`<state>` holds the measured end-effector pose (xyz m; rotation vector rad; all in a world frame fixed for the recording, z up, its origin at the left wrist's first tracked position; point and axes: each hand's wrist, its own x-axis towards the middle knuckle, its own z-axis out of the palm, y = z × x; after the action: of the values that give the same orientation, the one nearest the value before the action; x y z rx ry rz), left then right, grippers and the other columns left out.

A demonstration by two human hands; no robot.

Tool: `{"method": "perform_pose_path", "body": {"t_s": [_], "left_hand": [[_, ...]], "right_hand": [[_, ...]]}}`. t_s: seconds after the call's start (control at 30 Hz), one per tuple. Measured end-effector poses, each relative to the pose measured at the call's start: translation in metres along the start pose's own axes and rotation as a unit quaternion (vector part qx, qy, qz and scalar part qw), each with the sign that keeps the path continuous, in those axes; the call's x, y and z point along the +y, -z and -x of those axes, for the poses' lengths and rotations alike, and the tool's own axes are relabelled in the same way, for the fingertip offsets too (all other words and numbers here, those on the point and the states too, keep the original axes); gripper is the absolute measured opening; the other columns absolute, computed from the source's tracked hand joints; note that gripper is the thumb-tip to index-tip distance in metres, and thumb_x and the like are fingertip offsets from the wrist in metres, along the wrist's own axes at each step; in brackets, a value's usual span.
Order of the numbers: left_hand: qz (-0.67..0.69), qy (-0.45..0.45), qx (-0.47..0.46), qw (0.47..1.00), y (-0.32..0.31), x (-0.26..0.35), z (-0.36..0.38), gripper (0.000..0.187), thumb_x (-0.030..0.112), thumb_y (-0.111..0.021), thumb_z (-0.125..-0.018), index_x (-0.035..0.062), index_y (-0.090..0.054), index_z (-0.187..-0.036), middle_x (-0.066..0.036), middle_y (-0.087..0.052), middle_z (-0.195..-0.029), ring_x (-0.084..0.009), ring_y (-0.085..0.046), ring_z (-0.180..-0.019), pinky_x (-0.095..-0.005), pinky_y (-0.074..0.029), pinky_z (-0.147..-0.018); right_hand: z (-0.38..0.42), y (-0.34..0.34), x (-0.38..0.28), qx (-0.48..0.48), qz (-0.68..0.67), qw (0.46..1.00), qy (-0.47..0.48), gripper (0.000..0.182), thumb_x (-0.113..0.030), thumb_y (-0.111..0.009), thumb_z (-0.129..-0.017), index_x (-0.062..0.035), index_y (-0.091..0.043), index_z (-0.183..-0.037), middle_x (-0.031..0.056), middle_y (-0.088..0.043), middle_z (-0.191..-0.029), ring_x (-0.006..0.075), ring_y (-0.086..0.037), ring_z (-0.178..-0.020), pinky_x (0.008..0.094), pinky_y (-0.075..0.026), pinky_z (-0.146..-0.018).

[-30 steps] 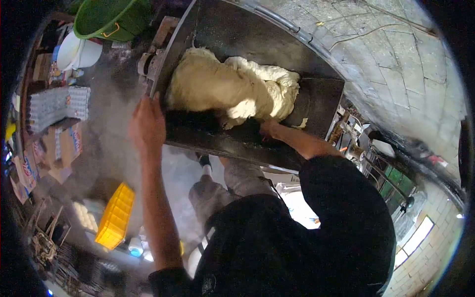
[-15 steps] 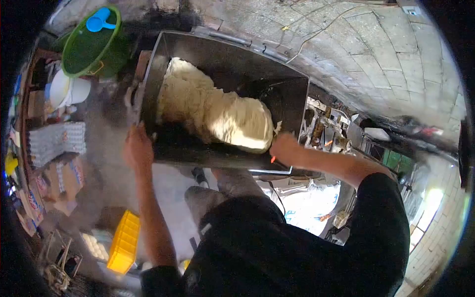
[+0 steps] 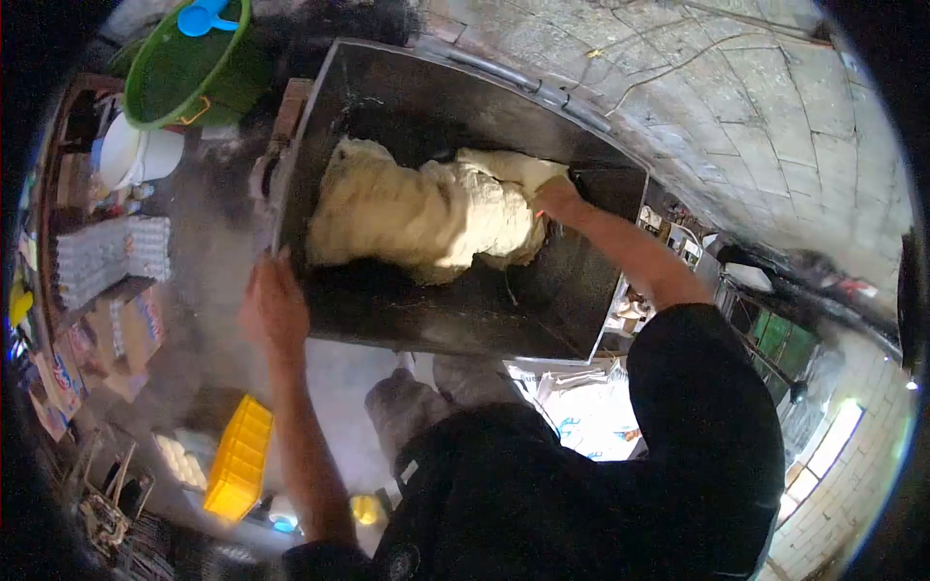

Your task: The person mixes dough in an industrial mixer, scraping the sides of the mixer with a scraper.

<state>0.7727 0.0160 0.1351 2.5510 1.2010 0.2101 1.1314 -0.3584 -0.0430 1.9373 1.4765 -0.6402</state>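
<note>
We were mid-knead: our right hand [image 3: 557, 198] pressed flat into the dough [image 3: 426, 218] while our left hand [image 3: 274, 305] gripped the trough [image 3: 465, 310] rim, and the mass probably wanted folding next.

Pale cream dough [image 3: 417, 215] in a dark grey trough [image 3: 455, 310]; green bucket [image 3: 184, 73] with blue scoop [image 3: 201, 16]; yellow crate [image 3: 235, 463]; black sleeve [image 3: 697, 387].

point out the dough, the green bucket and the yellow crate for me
dough [image 3: 417, 213], head view, middle of the mass
green bucket [image 3: 179, 73], head view, inner wall
yellow crate [image 3: 235, 460], head view, ribbed top side
</note>
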Motion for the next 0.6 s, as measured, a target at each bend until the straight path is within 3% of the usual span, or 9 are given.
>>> {"method": "perform_pose_path", "body": {"t_s": [0.07,0.13,0.2,0.23,0.33,0.4,0.43,0.6], "left_hand": [[-0.011,0.02,-0.03,0.999,0.004,0.003,-0.005,0.027,0.03,-0.051,-0.095,0.006,-0.061,-0.101,-0.019,-0.064,-0.092,-0.0404,-0.062,-0.082,-0.0476,-0.049,-0.066],[-0.03,0.048,-0.064,0.996,0.016,0.015,-0.004,0.034,0.035,-0.047,-0.098,0.0064,-0.062,-0.107,-0.019,-0.065,-0.098,-0.0417,-0.062,-0.089,-0.0475,-0.05,-0.072],[-0.035,0.062,-0.085,0.994,0.019,0.017,-0.005,0.034,0.035,-0.047,-0.097,0.006,-0.062,-0.108,-0.019,-0.065,-0.1,-0.041,-0.062,-0.089,-0.0476,-0.051,-0.072],[-0.038,0.069,-0.092,0.993,0.021,0.018,-0.006,0.035,0.035,-0.047,-0.097,0.0057,-0.062,-0.108,-0.018,-0.065,-0.101,-0.0407,-0.062,-0.089,-0.0476,-0.051,-0.072],[-0.012,0.023,0.029,0.999,0.013,0.015,-0.004,0.024,0.03,-0.054,-0.094,0.0073,-0.059,-0.089,-0.018,-0.065,-0.084,-0.0402,-0.062,-0.073,-0.0474,-0.049,-0.061],[-0.021,0.017,0.035,0.999,0.006,0.01,-0.003,0.024,0.031,-0.053,-0.094,0.0076,-0.059,-0.09,-0.018,-0.065,-0.086,-0.0399,-0.062,-0.075,-0.0474,-0.049,-0.061],[-0.027,0.013,0.038,0.999,0.006,0.009,-0.004,0.025,0.031,-0.053,-0.094,0.0078,-0.059,-0.091,-0.018,-0.065,-0.087,-0.0397,-0.062,-0.076,-0.0474,-0.049,-0.061],[-0.02,0.042,-0.001,0.999,0.014,0.018,-0.004,0.025,0.031,-0.053,-0.094,0.0071,-0.061,-0.095,-0.019,-0.065,-0.093,-0.0397,-0.063,-0.08,-0.0476,-0.05,-0.064]], "right_hand": [[0.04,0.08,0.011,-0.059,0.082,0.989,0.11,0.012,-0.017,-0.062,-0.08,-0.0061,-0.068,-0.083,0.0099,-0.064,-0.088,0.0261,-0.062,-0.086,0.0418,-0.05,-0.073],[0.067,0.085,0.023,-0.028,0.093,0.982,0.161,0.009,-0.017,-0.063,-0.076,-0.0101,-0.067,-0.081,0.0043,-0.064,-0.089,0.0215,-0.059,-0.096,0.0396,-0.048,-0.077],[0.113,0.14,0.037,0.023,0.102,0.966,0.235,0.007,-0.017,-0.063,-0.074,-0.0124,-0.066,-0.078,0.0014,-0.064,-0.087,0.0199,-0.058,-0.099,0.0381,-0.047,-0.079],[0.126,0.153,0.046,0.019,0.101,0.965,0.24,0.006,-0.016,-0.062,-0.074,-0.0123,-0.066,-0.076,0.0019,-0.064,-0.083,0.0208,-0.06,-0.095,0.0382,-0.046,-0.08],[0.151,0.186,0.069,-0.011,0.116,0.964,0.239,0.006,-0.015,-0.061,-0.073,-0.0123,-0.067,-0.073,0.0029,-0.064,-0.078,0.0225,-0.062,-0.088,0.0383,-0.045,-0.081],[0.156,0.204,0.082,-0.055,0.159,0.961,0.22,0.007,-0.015,-0.06,-0.073,-0.0124,-0.066,-0.077,0.003,-0.064,-0.082,0.0225,-0.061,-0.092,0.0382,-0.046,-0.079],[0.152,0.201,0.088,-0.007,0.125,0.967,0.223,0.009,-0.015,-0.059,-0.074,-0.0113,-0.067,-0.076,0.0067,-0.065,-0.083,0.0252,-0.064,-0.088,0.0407,-0.049,-0.077],[0.143,0.199,0.092,-0.017,0.122,0.972,0.2,0.01,-0.015,-0.061,-0.07,-0.0098,-0.069,-0.07,0.009,-0.068,-0.076,0.0308,-0.067,-0.081,0.0428,-0.054,-0.066]]}}
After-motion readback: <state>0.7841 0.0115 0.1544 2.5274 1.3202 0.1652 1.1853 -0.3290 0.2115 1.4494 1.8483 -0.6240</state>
